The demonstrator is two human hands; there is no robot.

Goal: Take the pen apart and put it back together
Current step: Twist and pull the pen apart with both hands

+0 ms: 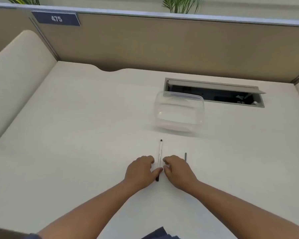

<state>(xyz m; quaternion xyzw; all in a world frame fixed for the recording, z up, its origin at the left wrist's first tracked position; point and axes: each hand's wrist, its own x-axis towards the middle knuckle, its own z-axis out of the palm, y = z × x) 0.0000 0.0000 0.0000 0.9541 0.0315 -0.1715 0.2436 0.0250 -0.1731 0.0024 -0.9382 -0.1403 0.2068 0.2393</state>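
While both hands flank the pen [160, 155], it lies on the desk [76, 135], long axis pointing away | left hand [139, 171] thumb touches its near end, right hand [177, 170] loosely curled beside, neither gripping | 1 dark piece [185, 156] just right of pen | clear tub [179, 112] beyond.

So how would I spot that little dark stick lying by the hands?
Start at the clear plastic box on the white desk, then come toward the right hand. Just beyond its outer side lies a short dark rod. Unlike the long white pen between the hands, it is all dark and far shorter.
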